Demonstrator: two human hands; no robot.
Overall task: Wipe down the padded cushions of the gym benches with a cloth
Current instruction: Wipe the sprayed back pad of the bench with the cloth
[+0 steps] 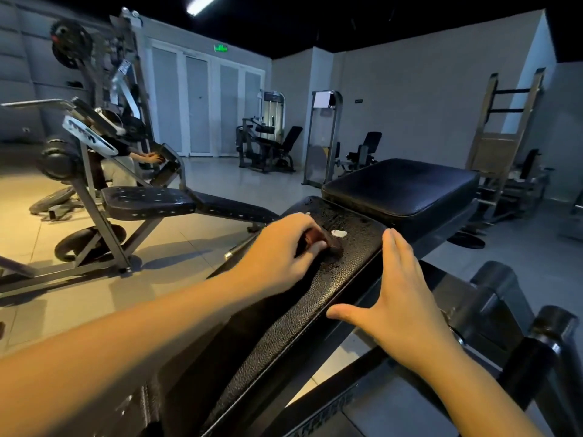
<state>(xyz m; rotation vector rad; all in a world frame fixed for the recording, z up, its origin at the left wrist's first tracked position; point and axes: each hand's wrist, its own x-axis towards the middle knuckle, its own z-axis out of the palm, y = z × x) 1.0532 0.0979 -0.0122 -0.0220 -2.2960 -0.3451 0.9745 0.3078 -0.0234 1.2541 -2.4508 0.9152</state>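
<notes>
Cloth (318,239): a small dark brown wad, mostly hidden under your fingers. It lies on the far end of the long pad, just left of a white patch.
Pad (315,310): black with a pebbled grain, running from near left to far right between your arms. The near stretch looks whole and faintly glossy. The far end is rough and flaked around the cloth.
White patch (339,234): a pale spot in the worn surface, right beside the cloth. A smaller one sits at the pad's far left edge. You cannot tell from here whether they are tears or residue.
Seat pad (400,187): a thick black cushion just beyond the long pad's far end, with a smooth top and a soft sheen.
Left hand (277,244): your fingers and thumb are curled round the cloth, pinching it and holding it down on the pad.
Right hand (400,298): flat, with fingers straight and together and the thumb spread. It lies along the pad's right edge, and the thumb tip touches the pad.
Frame (504,310): dark metal tubes at near right, below the pad.
Second bench (148,203): to the left on the tiled floor (189,247), its black cushion dotted with pale worn spots.
Person (120,165): seated beyond that bench, partly hidden by it.
Machines (265,146): standing along the far wall, well apart from you.
</notes>
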